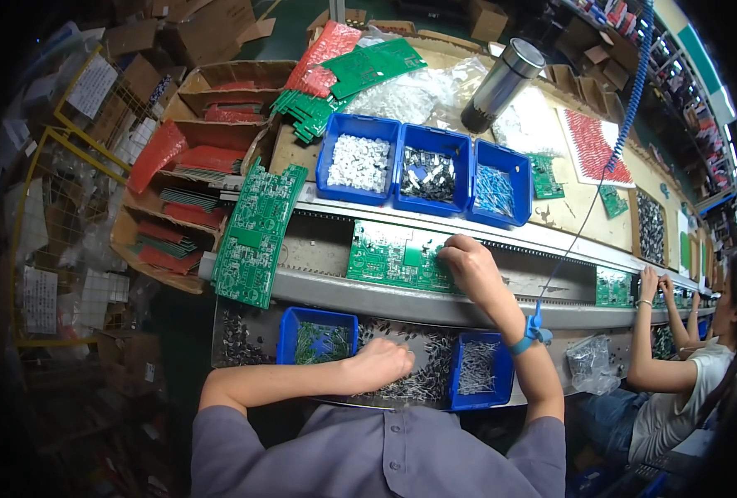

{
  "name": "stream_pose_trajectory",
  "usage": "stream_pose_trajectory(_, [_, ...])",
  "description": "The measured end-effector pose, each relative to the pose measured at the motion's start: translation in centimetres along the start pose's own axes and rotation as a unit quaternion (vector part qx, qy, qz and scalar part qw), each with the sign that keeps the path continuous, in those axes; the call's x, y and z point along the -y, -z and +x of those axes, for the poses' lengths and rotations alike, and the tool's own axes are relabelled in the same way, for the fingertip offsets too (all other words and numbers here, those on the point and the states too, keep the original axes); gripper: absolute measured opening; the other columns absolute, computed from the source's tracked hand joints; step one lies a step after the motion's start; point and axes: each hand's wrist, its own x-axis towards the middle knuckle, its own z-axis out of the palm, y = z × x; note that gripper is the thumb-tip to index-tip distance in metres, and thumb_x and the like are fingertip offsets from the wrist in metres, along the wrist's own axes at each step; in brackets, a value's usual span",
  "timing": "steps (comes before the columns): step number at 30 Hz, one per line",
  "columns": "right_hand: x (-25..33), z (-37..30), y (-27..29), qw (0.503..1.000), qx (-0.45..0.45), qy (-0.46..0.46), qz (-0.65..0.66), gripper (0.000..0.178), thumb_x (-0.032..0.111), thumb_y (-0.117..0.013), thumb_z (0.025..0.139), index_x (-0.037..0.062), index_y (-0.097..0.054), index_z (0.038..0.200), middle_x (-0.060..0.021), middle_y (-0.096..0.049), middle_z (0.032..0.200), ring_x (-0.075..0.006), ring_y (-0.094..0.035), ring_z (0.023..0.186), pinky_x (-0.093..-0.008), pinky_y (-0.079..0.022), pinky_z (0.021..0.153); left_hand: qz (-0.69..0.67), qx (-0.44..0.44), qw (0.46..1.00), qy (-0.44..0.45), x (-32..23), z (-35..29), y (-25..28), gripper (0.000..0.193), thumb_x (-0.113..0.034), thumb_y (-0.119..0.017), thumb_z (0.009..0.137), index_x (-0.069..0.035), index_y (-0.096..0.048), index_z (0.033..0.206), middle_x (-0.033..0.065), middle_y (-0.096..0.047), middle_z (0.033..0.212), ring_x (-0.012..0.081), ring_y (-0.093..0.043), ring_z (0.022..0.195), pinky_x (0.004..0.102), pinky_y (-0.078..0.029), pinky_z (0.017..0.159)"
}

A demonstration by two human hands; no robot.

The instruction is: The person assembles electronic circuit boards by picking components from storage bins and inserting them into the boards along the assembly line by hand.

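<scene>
A green circuit board (397, 256) lies in the rail track in front of me. Over its right end is my right hand (470, 267), fingers pinched together close to the board's surface; whatever they hold is hidden. A blue wrist strap (533, 334) with a thin cord circles my right wrist. My left hand (385, 363) rests with curled fingers among loose small components with wire leads (422, 383) on the near metal tray. What it grips, if anything, cannot be made out. To its left stands a blue bin of green-tinted leaded parts (319, 342); to its right, a blue bin of pale leaded parts (478, 369).
Beyond the track sit blue bins of white connectors (358, 163), black-and-white parts (427, 176) and blue parts (499, 192). Stacked boards (256, 236) straddle the rail at left. A steel flask (505, 83) stands behind. A co-worker (684, 365) works at the right.
</scene>
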Motion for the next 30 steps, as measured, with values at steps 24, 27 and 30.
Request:
stream_pose_trajectory(24, [0.2, 0.0, -0.6, 0.999, 0.014, -0.031, -0.028, 0.014, -0.002, -0.062, 0.070, 0.0035, -0.065, 0.082, -0.0116, -0.062, 0.084, -0.0305, -0.061, 0.078, -0.0382, -0.050, 0.068, -0.206, -0.298, 0.919, 0.153, 7.7, -0.2, 7.7, 0.010, 0.002, -0.061, 0.077, 0.002, -0.065, 0.087, 0.0152, -0.064, 0.081, 0.0290, -0.063, 0.073, 0.0352, -0.050, 0.066])
stream_pose_trajectory(27, [0.7, 0.0, -0.3, 0.998, -0.010, -0.052, -0.027, 0.013, -0.001, -0.063, 0.070, 0.0038, -0.065, 0.083, -0.0118, -0.061, 0.081, -0.0308, -0.060, 0.078, -0.0386, -0.049, 0.070, -0.171, -0.348, 0.910, 0.144, 9.1, -0.1, 7.4, 0.011, 0.003, -0.062, 0.076, 0.002, -0.065, 0.086, 0.0146, -0.063, 0.082, 0.0287, -0.063, 0.074, 0.0344, -0.050, 0.066])
stream_pose_trajectory(30, [0.4, -0.2, -0.3, 0.997, -0.016, -0.076, -0.014, 0.011, 0.001, -0.063, 0.072, 0.0046, -0.063, 0.082, -0.0121, -0.059, 0.078, -0.0315, -0.058, 0.080, -0.0397, -0.048, 0.071, -0.166, -0.370, 0.900, 0.158, 9.4, -0.1, 7.4, 0.010, 0.005, -0.062, 0.076, 0.002, -0.065, 0.084, 0.0129, -0.062, 0.085, 0.0264, -0.063, 0.074, 0.0324, -0.050, 0.065])
